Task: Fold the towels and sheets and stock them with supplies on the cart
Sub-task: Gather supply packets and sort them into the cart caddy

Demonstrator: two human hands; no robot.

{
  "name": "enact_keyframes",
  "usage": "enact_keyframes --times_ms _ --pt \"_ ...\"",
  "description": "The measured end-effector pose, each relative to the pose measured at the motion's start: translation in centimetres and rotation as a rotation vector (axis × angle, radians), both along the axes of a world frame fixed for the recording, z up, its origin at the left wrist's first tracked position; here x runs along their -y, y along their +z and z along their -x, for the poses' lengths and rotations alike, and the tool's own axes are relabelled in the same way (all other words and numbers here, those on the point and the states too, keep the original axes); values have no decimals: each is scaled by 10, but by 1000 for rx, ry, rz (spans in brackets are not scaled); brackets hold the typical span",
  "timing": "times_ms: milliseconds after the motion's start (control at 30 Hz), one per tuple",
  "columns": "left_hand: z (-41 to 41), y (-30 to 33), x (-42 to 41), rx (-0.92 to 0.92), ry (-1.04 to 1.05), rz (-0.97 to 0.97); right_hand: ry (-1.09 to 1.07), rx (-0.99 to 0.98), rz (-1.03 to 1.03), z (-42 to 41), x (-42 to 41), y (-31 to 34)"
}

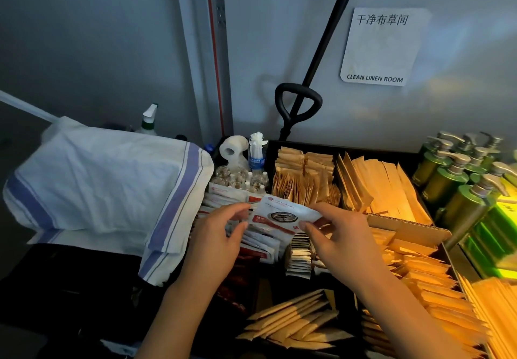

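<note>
A white packet with red print is pinched at its right edge by my right hand, just above a row of similar white-and-red packets in the cart's black tray. My left hand hovers at the packet's left side with fingers spread, touching the stack below. A white cloth with blue stripes lies bunched on the cart's left side.
Brown paper sachets and long kraft packets fill the tray's compartments. Green pump bottles crowd the right. A toilet roll, small glass bottles, a spray bottle and a black handle stand behind.
</note>
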State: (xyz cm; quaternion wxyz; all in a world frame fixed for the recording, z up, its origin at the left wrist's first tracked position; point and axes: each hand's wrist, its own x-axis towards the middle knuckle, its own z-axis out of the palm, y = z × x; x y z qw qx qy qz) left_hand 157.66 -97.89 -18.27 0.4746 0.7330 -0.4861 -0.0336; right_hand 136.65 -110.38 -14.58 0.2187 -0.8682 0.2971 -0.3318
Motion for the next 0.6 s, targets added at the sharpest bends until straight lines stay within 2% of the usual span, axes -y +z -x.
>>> enact_keyframes --times_ms 200,367,600 --pt "-5 -1 1 -56 -47 -8 -5 78 -57 -1 0 4" --pt "-7 -3 1 -57 -56 3 -14 -109 -31 -12 -2 -4" --pt "-11 -3 0 -56 -48 11 21 -208 56 -33 -7 -8"
